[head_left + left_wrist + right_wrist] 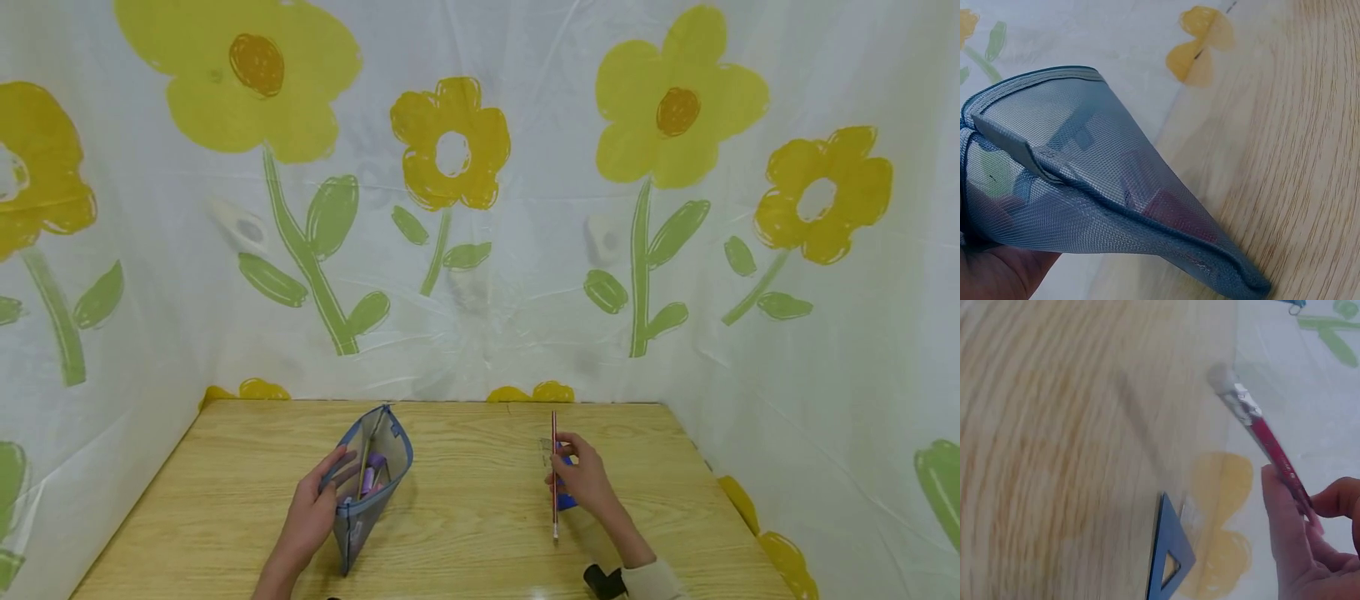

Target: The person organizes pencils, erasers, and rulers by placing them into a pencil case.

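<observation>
Wood table (472, 517) w/ flower cloth (525, 350) behind. L hand (307, 504), fingers in, thumb out, grips pouch (358, 532), prob. to keep it open; R hand (585, 479) pinches pencil (1272, 445) mid-shaft, blue triangle (1175, 536) below.

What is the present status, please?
Left hand holds mesh pouch, mouth open, items inside. Right hand pinches red pencil, blue triangle nearby. No obstruction seen between pencil and pouch.
</observation>
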`<state>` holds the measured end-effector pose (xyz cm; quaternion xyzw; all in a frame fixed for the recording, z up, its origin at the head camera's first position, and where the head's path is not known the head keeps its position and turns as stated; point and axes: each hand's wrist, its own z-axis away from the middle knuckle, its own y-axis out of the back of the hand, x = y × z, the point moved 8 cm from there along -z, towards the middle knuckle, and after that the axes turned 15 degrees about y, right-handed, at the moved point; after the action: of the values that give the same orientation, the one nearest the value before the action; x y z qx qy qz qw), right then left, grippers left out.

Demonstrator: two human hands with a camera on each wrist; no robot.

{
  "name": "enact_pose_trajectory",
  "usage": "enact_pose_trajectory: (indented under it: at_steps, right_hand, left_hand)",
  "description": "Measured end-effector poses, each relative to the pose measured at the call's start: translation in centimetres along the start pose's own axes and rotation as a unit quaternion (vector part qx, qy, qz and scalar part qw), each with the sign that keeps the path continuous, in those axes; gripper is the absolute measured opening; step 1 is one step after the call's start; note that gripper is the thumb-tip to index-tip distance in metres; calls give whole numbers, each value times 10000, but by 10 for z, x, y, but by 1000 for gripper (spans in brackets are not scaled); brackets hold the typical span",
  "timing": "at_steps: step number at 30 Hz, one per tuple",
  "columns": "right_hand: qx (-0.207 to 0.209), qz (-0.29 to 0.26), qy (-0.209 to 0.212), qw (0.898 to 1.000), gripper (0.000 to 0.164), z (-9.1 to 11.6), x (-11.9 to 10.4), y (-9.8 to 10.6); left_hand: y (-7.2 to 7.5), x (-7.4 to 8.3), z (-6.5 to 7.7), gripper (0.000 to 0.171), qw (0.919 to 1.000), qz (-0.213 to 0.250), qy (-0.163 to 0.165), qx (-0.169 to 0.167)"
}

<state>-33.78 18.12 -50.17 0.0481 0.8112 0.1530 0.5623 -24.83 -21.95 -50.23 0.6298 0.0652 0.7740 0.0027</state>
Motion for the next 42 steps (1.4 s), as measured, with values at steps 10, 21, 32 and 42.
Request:
enact_pose_trajectory:
  at_steps: [10,21,32,42]
  right_hand:
    - [-27,-465,82,9989,38,-3,-2,-18]
    - [-477,-1191,345,9911,37,-4,-16,-52]
    - [-547,-1590,504,9845,34,-5,-23,-86]
    - [-295,-2017,864,9752,32,-11,-44,-115]
  left_hand:
    - [-1,0,0,57,10000,15,-35,-80]
    - [0,2,0,57,9999,6,-47,-93]
    - [2,2,4,57,9999,104,-86,-44]
    - [1,2,3,58,9999,132,-76,-24]
